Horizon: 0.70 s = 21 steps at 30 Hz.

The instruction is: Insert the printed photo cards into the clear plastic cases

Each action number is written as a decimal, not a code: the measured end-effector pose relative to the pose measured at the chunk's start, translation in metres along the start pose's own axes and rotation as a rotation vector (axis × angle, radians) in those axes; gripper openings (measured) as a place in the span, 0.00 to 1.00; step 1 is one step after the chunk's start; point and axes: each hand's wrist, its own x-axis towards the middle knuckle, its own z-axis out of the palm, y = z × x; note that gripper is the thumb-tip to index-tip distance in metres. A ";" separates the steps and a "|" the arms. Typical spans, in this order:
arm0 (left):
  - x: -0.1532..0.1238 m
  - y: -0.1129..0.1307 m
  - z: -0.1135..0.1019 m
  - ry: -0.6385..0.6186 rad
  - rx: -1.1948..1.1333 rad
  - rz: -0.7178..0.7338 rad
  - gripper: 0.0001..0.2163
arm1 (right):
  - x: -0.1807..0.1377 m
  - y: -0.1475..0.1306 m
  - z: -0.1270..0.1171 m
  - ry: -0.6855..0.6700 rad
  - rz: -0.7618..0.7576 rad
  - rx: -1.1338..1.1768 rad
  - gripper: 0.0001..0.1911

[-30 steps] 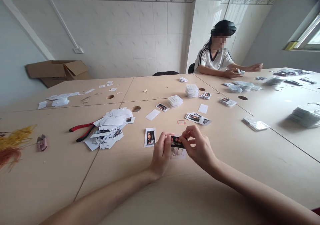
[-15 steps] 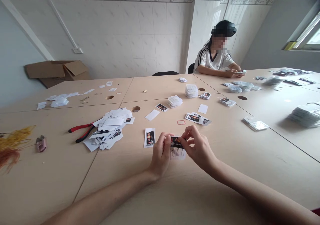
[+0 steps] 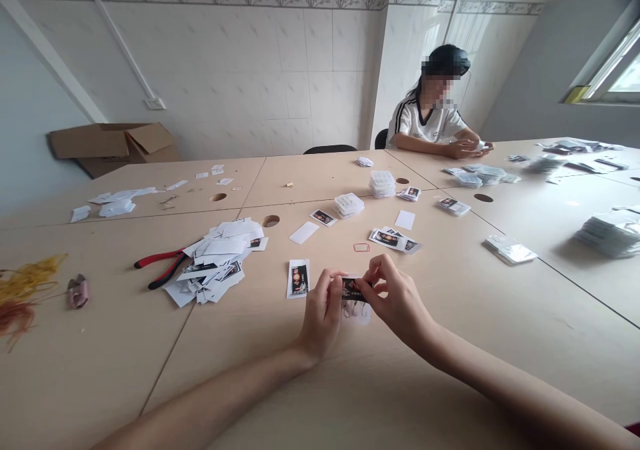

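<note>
My left hand (image 3: pixel 323 313) is closed on the left edge of a small clear plastic box (image 3: pixel 356 315) with fish hooks inside. A black printed label (image 3: pixel 353 289) lies across the box's upper part. The thumb and forefinger of my right hand (image 3: pixel 397 297) pinch the label's right end; whether it is stuck down there cannot be told. Left of my hands, a similar label (image 3: pixel 299 279) on white backing lies on the table. Beyond them are a red outlined rectangle (image 3: pixel 361 247) and several overlapping labels (image 3: pixel 387 238).
Red-handled pliers (image 3: pixel 159 270) lie beside a heap of paper labels (image 3: pixel 215 257). Clear boxes (image 3: pixel 383 183) are stacked farther back. Pink snips (image 3: pixel 78 291) and yellow strands (image 3: pixel 30 277) are at left. Across the table (image 3: pixel 280 397), a person (image 3: pixel 430 120) handles a small item.
My hands keep nearly the same hold on the box and label. The view shifts slightly, and the person across the table has moved their hands a little.
</note>
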 end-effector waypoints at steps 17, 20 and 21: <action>-0.001 0.001 0.001 -0.013 0.009 0.006 0.10 | -0.002 0.000 0.001 0.039 -0.019 0.013 0.05; -0.002 0.001 0.001 -0.014 0.014 0.003 0.10 | -0.002 0.000 0.001 0.041 -0.005 0.018 0.05; -0.002 0.001 0.001 -0.015 0.014 0.004 0.10 | -0.003 0.000 0.002 0.043 -0.001 0.023 0.05</action>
